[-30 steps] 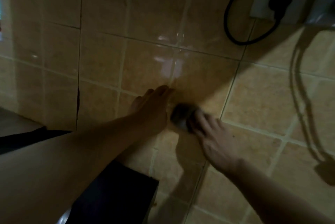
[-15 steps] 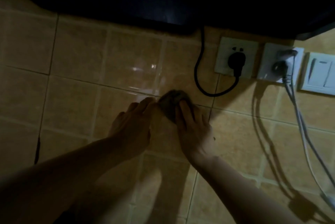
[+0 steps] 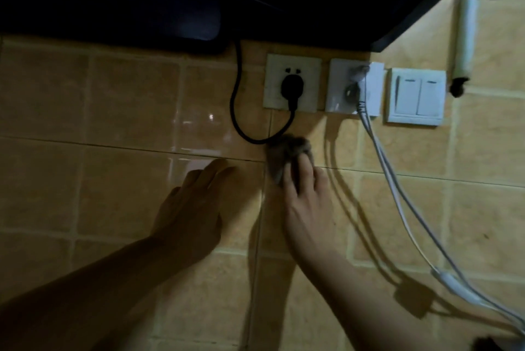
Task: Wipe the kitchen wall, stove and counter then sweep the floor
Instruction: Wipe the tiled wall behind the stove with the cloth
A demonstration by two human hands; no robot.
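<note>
- Right now the right hand (image 3: 308,203) presses a small dark crumpled scrubbing pad (image 3: 288,153) flat against the tan glazed tile wall (image 3: 122,180); fingers (image 3: 305,168) curl over the pad's lower part, pinning it.
- Pad sits just below the white wall socket (image 3: 292,82), touching or nearly touching the bottom of the black power cord (image 3: 237,112) loop; can't tell which.
- Left hand (image 3: 196,205) lies flat on the tiles, fingers straight and close together, holding nothing, just left of the pad with a small gap between.
- Black plug (image 3: 291,87) sits in the socket; its cord loops down from the dark range hood (image 3: 176,3) overhead.
- Second white socket (image 3: 355,86) just right of the first, with a pale plug and white cable (image 3: 397,194) trailing down toward the lower right.
- White double rocker switch (image 3: 416,96) right of that socket.
- White vertical pipe (image 3: 466,29) on the wall at far right, dark end at the bottom.
- Scene dim, left side in shadow; both forearms come in from the bottom edge.
</note>
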